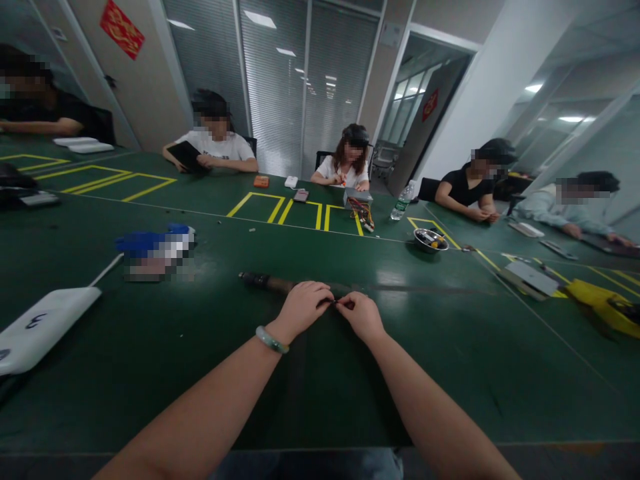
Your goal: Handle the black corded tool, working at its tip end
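Near the middle of the green table (210,373), my left hand (304,310) and my right hand (364,317) almost meet at the fingertips. Both are closed in a pinch on a tiny dark piece (335,301), too small to name. A green-grey bracelet circles my left wrist. Just beyond the fingers lies a long, dark, rod-shaped object (270,283) with a black stepped tip pointing left. My left hand covers part of it, and its right end is hard to make out. I cannot tell whether my fingers touch the rod.
At left lie a white device with a cable (50,327) and a pixelated blue-and-white item (157,250). Ahead stand a metal bowl of small parts (431,249), a water bottle (401,202) and a grey box with coloured wires (358,198). A yellow bag (597,303) rests right. Several people sit opposite.
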Motion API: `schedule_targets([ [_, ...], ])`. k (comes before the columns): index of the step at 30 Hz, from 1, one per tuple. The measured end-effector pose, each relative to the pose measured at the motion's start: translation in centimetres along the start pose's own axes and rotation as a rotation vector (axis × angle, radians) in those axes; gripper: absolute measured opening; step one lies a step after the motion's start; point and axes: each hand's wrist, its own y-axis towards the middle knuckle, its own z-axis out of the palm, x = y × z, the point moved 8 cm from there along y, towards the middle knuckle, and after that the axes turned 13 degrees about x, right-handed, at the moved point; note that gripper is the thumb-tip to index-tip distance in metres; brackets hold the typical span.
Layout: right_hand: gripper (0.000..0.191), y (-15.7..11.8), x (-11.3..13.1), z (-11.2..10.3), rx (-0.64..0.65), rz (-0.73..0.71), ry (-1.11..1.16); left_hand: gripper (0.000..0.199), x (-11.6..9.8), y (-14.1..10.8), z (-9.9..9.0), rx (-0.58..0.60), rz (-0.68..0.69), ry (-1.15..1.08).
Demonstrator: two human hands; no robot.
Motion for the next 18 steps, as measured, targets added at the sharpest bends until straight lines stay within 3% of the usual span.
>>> schedule_targets([
  [5, 0.009, 0.0, 0.1, 0.4, -0.036, -0.029, -0.02, 0.015, 0.0, 0.2, 0.1, -0.003, 0.003, 0.024],
  [10, 0.034, 0.1, 0.6, 0.6, -0.034, -0.087, -0.084, 0.016, -0.2, 0.1, 0.1, 0.002, 0.003, 0.044],
  [18, 0.026, 0.6, 1.8, 1.2, -0.009, -0.053, -0.309, 0.019, -0.4, -0.2, 0.2, -0.004, 0.007, 0.065],
])
